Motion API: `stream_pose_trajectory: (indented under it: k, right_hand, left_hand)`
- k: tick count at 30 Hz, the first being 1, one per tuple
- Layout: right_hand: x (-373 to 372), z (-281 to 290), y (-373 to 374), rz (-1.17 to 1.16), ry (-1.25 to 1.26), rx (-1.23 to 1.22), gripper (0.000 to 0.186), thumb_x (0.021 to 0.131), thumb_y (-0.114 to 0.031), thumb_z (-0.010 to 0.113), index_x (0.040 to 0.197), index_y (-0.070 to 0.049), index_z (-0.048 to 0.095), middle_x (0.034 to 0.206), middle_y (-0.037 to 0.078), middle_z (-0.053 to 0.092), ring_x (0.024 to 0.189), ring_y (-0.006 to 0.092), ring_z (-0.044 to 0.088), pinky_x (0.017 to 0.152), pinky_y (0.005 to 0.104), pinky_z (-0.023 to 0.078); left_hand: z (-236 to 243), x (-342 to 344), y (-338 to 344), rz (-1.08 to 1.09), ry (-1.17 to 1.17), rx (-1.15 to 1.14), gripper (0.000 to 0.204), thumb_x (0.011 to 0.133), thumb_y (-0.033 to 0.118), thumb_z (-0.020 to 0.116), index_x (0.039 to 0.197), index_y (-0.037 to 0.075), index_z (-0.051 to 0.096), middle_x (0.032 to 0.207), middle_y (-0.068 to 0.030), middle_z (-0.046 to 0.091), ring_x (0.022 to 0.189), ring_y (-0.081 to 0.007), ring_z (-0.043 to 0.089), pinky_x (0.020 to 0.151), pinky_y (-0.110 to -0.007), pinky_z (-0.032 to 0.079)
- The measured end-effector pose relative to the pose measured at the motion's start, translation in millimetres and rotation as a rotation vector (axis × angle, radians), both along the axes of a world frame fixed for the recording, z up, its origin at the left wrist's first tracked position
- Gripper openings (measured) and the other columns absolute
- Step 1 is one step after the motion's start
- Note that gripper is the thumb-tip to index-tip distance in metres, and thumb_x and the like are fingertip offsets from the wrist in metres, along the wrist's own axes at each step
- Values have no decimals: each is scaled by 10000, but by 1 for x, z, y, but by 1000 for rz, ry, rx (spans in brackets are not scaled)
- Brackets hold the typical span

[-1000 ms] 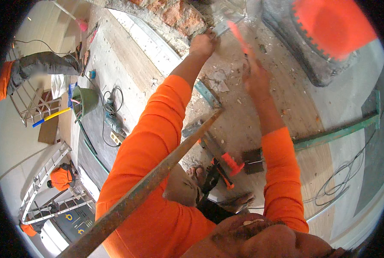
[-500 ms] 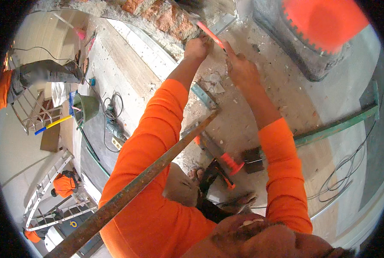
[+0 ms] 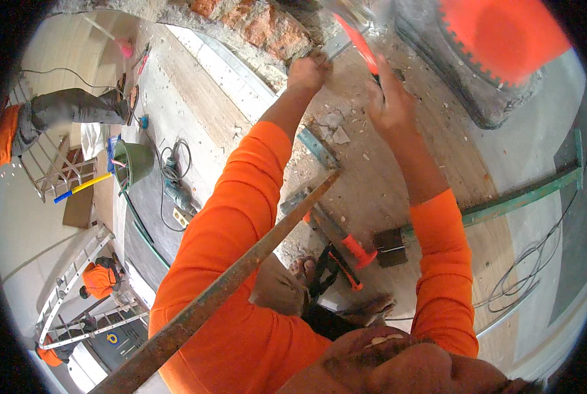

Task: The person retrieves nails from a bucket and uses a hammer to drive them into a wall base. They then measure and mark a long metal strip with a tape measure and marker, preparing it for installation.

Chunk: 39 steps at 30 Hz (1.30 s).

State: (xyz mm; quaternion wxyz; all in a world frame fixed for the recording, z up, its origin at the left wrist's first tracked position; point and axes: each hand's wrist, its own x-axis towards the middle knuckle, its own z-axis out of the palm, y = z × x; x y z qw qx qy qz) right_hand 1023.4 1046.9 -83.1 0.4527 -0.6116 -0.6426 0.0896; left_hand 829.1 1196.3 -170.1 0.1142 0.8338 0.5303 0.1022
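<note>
Evidently, red-handled hammer (image 3: pixel 360 43) is hanging above debris-strewn floor (image 3: pixel 398 174), near broken brickwork (image 3: pixel 252 27); probably handling stiff, sturdy, head-heavy, dust perhaps making it slippery; lower handle offering best hold. Right hand (image 3: pixel 392 100) is wrapping handle, grip closed snugly. Left hand (image 3: pixel 308 72) is curling beside brickwork, its grip's contents staying unclear.
</note>
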Motion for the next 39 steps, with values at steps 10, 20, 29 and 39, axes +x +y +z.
stream_pose_trajectory:
  k: [10,20,29,39]
  right_hand:
    - [24,-26,7,-32,31,-187,726,890,-173,603,1502,-342,252,1068,239,648,899,408,658,745,495,537]
    - [25,-8,5,5,-187,-353,705,865,-125,602,1491,-268,311,1021,224,643,826,391,662,695,483,543]
    - [44,-43,16,31,-262,-522,672,877,-87,587,1474,-289,352,1006,228,638,802,396,651,682,481,525]
    - [60,-37,18,-50,-260,-509,650,899,-136,553,1481,-320,331,1070,252,630,856,415,649,715,491,523]
  left_hand:
    - [0,0,-1,-28,-31,71,280,862,320,615,1047,125,694,1095,-119,673,880,-376,659,807,-455,538]
    - [-11,-10,1,-47,-78,130,288,855,331,610,1043,129,692,1084,-107,672,891,-361,655,804,-439,533]
    - [-7,-1,2,-5,-16,112,304,844,344,640,1076,156,695,1096,-97,680,880,-357,665,796,-447,540]
    - [9,10,4,-6,9,67,297,849,353,624,1062,160,697,1145,-79,649,939,-351,645,844,-433,524]
